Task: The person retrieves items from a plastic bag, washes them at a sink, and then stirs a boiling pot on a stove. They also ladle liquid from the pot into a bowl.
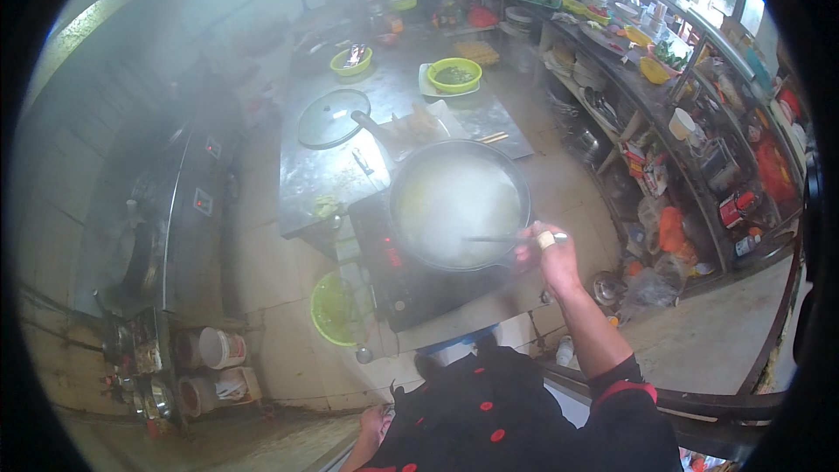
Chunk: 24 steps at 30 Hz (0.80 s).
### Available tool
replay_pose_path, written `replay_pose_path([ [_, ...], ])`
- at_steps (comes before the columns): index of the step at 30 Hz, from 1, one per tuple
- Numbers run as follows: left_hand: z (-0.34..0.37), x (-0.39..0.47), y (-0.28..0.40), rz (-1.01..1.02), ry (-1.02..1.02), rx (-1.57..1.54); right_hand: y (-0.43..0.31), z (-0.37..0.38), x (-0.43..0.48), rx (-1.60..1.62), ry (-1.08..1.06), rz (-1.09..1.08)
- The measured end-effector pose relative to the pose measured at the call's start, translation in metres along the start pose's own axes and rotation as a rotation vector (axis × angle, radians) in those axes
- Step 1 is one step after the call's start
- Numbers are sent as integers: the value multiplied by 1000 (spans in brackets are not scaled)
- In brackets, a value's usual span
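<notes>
A wide dark pan (521, 180) with pale, steaming contents stands on a black induction cooker (419, 295) with red lit marks. My right hand (549, 252), at the pan's lower right edge, grips a dark thin utensil (491, 238) whose far part reaches over the pan; steam blurs its tip. Low beside my dark jacket is my left hand (375, 423), fingers curled, and whether it holds anything cannot be told. A glass lid (333, 119) lies on the metal table (308, 170) behind the cooker. Near the pan's far rim is a white dish (449, 119) with brownish food.
A yellow-green bowl of greens (454, 76) and a similar bowl with a phone (351, 61) stand farther back. A green basket (333, 308) is low left of the cooker. Crowded shelves (629, 111) line the right; a dark counter (177, 210) runs along the left. Steam hazes the view.
</notes>
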State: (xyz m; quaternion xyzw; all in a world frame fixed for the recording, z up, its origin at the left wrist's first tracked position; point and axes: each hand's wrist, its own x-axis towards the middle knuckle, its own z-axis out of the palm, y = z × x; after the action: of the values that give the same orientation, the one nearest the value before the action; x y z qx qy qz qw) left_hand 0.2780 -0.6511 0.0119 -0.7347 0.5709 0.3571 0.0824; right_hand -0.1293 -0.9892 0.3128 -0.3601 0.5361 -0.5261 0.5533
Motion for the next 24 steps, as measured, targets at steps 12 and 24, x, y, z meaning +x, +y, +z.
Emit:
replay_pose_path([
  [12, -26, -16, 28, -18, -170, 151, -22, 1, 10, -543, -32, -691],
  [24, 23, 10, -5, -360, 30, -671, 51, -24, 41, -605, 95, -711],
])
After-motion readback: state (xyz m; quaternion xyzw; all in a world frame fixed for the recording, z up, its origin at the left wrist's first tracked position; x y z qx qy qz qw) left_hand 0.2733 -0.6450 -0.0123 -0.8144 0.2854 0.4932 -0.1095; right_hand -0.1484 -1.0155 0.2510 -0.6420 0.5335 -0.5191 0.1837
